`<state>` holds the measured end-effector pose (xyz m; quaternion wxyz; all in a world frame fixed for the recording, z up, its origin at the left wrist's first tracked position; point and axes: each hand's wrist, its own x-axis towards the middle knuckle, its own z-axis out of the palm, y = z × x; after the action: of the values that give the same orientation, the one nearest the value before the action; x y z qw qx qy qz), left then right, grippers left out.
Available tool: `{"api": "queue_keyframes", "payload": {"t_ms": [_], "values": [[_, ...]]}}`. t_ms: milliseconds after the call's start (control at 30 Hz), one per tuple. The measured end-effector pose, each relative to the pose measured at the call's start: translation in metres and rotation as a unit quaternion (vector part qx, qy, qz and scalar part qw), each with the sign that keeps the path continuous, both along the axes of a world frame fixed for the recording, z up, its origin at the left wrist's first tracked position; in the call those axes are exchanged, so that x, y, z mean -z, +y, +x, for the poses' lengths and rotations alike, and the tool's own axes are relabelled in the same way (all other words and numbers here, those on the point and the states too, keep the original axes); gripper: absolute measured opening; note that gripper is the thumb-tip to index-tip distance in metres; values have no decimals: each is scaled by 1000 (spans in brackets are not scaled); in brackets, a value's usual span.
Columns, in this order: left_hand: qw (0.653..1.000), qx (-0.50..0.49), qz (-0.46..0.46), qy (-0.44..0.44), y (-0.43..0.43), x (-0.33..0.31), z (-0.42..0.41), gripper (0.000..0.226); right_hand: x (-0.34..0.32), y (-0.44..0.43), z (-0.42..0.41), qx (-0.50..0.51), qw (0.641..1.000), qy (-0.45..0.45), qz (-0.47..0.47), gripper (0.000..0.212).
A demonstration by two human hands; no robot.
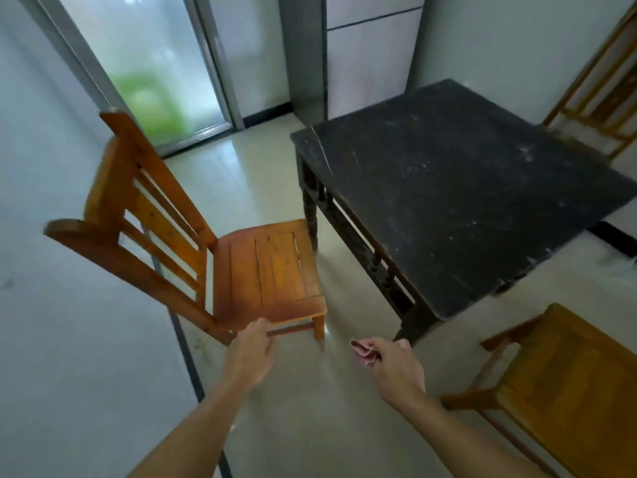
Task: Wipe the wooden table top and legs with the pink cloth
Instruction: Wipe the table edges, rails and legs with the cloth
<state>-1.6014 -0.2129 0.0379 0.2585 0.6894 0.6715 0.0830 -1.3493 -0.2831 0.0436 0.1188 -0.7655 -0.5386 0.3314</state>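
Pink cloth (363, 351) bunched in right grip (400, 370), just short of near corner of tabletop (465, 194).
Cloth looks soft, light, floppy; prob. best kept wadded w/ one flat face free. Right grip curled tight round it; left grip (250, 353) holds front seat edge of chair (269, 274), left of tabletop.

The pale glossy floor (262, 188) carries a dark, scuffed table (465, 201), with a left chair (269, 270), a near chair (568, 374) and a far chair (599, 108) around it.
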Motion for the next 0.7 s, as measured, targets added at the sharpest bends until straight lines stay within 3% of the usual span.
{"api": "queue_keyframes", "payload": {"t_ms": [133, 433, 700], "values": [[998, -58, 17, 2, 29, -67, -45, 20, -55, 47, -36, -6, 999, -5, 43, 9], [984, -132, 115, 23, 116, -183, -111, 29, -105, 159, -74, -61, 995, 6, 78, 14], [973, -182, 127, 66, 226, -214, -163, 26, -101, 288, -98, -65, 994, 10, 82, 13]]}}
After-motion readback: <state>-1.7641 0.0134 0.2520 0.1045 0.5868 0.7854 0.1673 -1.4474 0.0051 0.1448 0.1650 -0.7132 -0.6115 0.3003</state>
